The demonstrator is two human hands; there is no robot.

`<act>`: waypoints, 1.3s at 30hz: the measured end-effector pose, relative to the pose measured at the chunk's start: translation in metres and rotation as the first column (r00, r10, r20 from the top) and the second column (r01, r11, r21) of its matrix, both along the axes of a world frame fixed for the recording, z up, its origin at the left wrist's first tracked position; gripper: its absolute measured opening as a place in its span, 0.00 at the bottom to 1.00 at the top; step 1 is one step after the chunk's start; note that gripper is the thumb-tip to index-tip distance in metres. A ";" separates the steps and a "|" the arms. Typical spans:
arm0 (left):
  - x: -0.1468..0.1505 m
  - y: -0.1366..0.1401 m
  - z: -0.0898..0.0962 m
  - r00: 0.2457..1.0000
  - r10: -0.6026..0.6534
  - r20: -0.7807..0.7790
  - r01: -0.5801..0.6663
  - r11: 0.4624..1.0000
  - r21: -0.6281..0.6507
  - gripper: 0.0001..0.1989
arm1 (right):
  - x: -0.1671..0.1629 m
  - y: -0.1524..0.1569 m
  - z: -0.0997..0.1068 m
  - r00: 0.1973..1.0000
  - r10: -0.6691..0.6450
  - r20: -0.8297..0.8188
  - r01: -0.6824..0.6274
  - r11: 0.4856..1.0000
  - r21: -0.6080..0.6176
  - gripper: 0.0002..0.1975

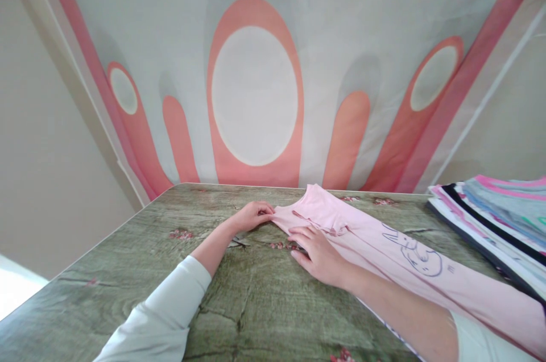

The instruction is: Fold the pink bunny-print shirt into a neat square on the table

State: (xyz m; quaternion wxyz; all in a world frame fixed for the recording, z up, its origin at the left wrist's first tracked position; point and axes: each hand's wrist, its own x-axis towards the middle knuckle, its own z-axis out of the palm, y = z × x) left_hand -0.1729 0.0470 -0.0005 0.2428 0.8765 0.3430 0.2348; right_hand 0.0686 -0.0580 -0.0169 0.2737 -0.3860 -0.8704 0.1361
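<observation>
Shirt laid along the desk, its far-left corner pinched by the left hand.
From those fingertips the shirt is stretched rightward, passing under the right hand, by which nothing is gripped: its fingers are rested, loosely spread, on the near edge of the cloth. A sleeve is folded over the top, just beyond the right hand. Part of the near edge is hidden by the right hand and forearm, below which only a pale patterned strip is shown. The shirt's right end is cut off by the frame, as is the stack of clothes beside it. The small lettering by the line print cannot be clearly made out.
</observation>
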 end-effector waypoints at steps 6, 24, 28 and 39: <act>-0.001 0.004 -0.008 0.989 0.124 -0.084 -0.116 0.989 0.090 0.12 | 0.000 0.000 0.001 1.000 0.001 0.007 -0.001 1.000 0.003 0.14; 0.007 -0.001 -0.015 0.930 0.335 -0.150 -0.276 0.908 0.315 0.06 | -0.002 -0.006 0.004 0.997 0.006 0.075 -0.005 1.000 -0.012 0.16; 0.015 -0.005 -0.013 0.891 0.447 -0.080 -0.409 0.866 0.288 0.10 | 0.000 -0.005 0.017 0.989 0.077 0.125 -0.069 0.996 -0.065 0.21; 0.023 -0.014 -0.009 0.733 0.631 -0.254 -0.605 0.775 0.180 0.26 | -0.014 0.032 0.013 0.973 0.096 0.211 -0.095 0.995 -0.014 0.27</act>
